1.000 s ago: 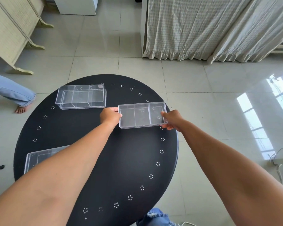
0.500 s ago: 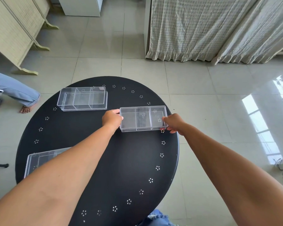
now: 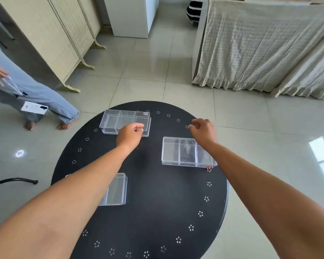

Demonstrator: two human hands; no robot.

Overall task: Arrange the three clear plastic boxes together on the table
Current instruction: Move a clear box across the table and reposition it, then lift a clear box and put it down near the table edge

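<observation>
Table (image 3: 157, 212), round and black, fills the lower middle of the view, and three clear boxes are spread across it, well apart from one another. Nearest, at about eight o'clock on the tabletop, the near box (image 3: 118, 189) is partly hidden beneath the left forearm. Farther in, at about two o'clock, the right box (image 3: 178, 154) lies flat, with its far right corner crossed by the right forearm. Farthest, at about eleven o'clock, the far box (image 3: 120, 120) is seen, its dividers showing through the walls.

The left hand (image 3: 130, 136) is loosely curled in front of the far box's near edge; whether it is touched cannot be told, and nothing is held. The right hand (image 3: 203, 130) hangs past the right box with fingers slack and half open, and nothing is held by it either.

The boxes are judged to be light, rigid and smooth, so sliding on the tabletop is likely and a pinch on a face may slip. A hold at the two short ends, one hand to each, is judged best, with thin walls squeezed only gently.
</observation>
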